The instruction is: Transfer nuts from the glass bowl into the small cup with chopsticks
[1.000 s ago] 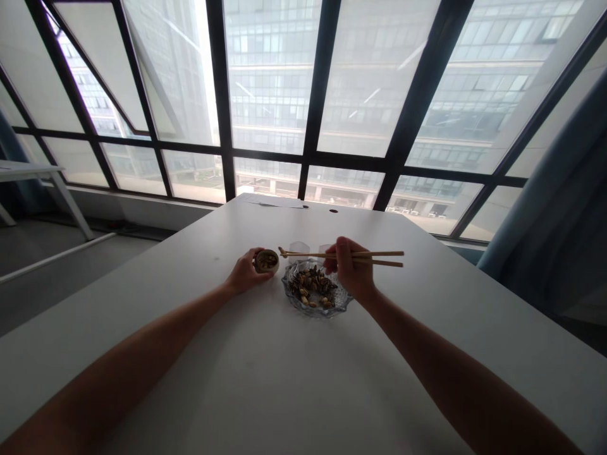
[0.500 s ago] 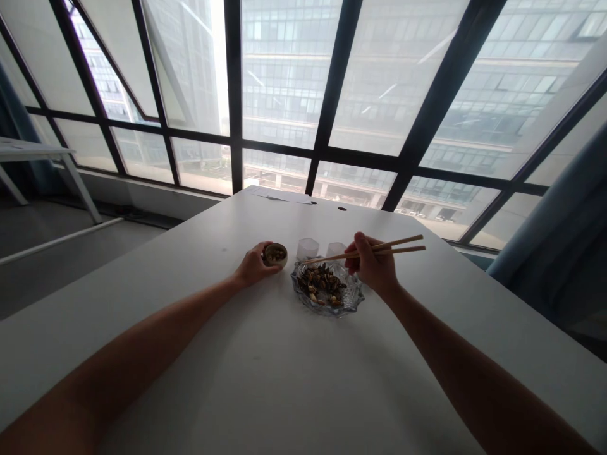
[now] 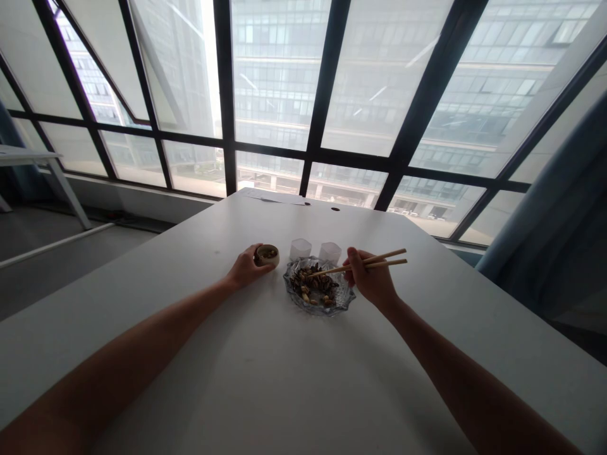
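My left hand [image 3: 246, 266] is wrapped round a small round cup [image 3: 269, 260] with a few small brownish pieces inside, left of the glass dish. In my right hand [image 3: 370, 278] is a pair of wooden chopsticks [image 3: 379, 260], tips pointing left and down. Those tips are at the pile of dark seeds and paler nuts [image 3: 313, 282] in the clear glass dish [image 3: 346, 302], which has a wavy rim. Whether the tips pinch a piece is too small to tell.
Two small translucent cups [image 3: 300, 248] stand just behind the dish on the white table [image 3: 256, 379]. Papers [image 3: 270, 197] lie at the table's far edge, before large windows. A blue curtain [image 3: 535, 240] hangs at the right, and another white table [image 3: 28, 155] stands at the left.
The chopstick tips have gone from above the dish's far rim down to the pile, my right hand lowering with them. My left hand still holds the cup. The whole view has shifted slightly.
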The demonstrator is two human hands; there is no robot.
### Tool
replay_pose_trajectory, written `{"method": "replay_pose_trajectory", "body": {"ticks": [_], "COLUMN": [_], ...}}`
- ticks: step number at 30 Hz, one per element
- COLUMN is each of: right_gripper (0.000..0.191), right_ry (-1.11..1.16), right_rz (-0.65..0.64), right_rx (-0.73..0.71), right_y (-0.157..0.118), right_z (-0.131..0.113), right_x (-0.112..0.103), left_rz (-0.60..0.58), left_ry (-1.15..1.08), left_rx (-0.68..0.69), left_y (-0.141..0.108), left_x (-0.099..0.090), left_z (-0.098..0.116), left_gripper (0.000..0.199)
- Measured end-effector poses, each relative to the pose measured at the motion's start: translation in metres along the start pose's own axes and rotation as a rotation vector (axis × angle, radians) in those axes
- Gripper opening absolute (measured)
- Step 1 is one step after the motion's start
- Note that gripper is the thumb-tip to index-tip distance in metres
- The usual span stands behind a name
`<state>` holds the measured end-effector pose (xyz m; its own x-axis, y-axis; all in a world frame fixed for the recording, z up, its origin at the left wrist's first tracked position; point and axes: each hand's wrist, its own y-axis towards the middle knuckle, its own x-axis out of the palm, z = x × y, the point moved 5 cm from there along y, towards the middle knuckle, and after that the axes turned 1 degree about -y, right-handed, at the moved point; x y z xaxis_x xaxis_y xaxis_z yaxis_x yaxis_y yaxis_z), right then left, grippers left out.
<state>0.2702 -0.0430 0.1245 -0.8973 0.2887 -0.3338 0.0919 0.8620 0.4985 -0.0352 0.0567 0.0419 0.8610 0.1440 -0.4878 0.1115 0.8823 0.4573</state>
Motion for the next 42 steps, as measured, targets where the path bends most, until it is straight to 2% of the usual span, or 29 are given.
{"method": "replay_pose_trajectory", "body": {"ticks": [8,17,22,25,28,31,33,37,39,42], "right_gripper": [0.066,0.062,0.062,0.056,0.05,0.049,0.05,0.051,0.051,0.05], "right_ry": [0.062,0.106,0.176,0.295,0.428,0.504,0.536,0.553,0.554,0.548], "right_rz": [-0.031,-0.02,0.055,0.147,0.269,0.409,0.441,0.423,0.418,0.412], "right_rx": [0.078,0.066,0.122,0.225,0.313,0.286,0.243,0.189,0.201,0.225], "right_y": [0.003,-0.001,0.012,0.028,0.043,0.053,0.057,0.056,0.054,0.051], "right_z": [0.002,0.004,0.012,0.029,0.048,0.059,0.063,0.075,0.084,0.094], "right_x": [0.002,0.008,-0.012,-0.037,-0.069,-0.105,-0.126,-0.156,-0.164,-0.168], "left_rz": [0.005,0.01,0.032,0.041,-0.063,-0.261,-0.377,-0.555,-0.601,-0.661], "left_ry": [-0.015,0.009,0.069,0.174,0.258,0.326,0.385,0.486,0.504,0.536], "left_rx": [0.0,0.013,0.015,0.131,0.298,0.403,0.394,0.413,0.422,0.404], "left_y": [0.001,0.001,0.003,0.009,0.018,0.029,0.038,0.053,0.061,0.072], "left_x": [0.002,0.002,-0.006,-0.005,0.022,0.074,0.112,0.177,0.199,0.221], "left_z": [-0.006,-0.007,0.0,0.03,0.077,0.123,0.144,0.166,0.168,0.164], "left_gripper": [0.078,0.077,0.091,0.085,0.071,0.065,0.071,0.086,0.092,0.101]}}
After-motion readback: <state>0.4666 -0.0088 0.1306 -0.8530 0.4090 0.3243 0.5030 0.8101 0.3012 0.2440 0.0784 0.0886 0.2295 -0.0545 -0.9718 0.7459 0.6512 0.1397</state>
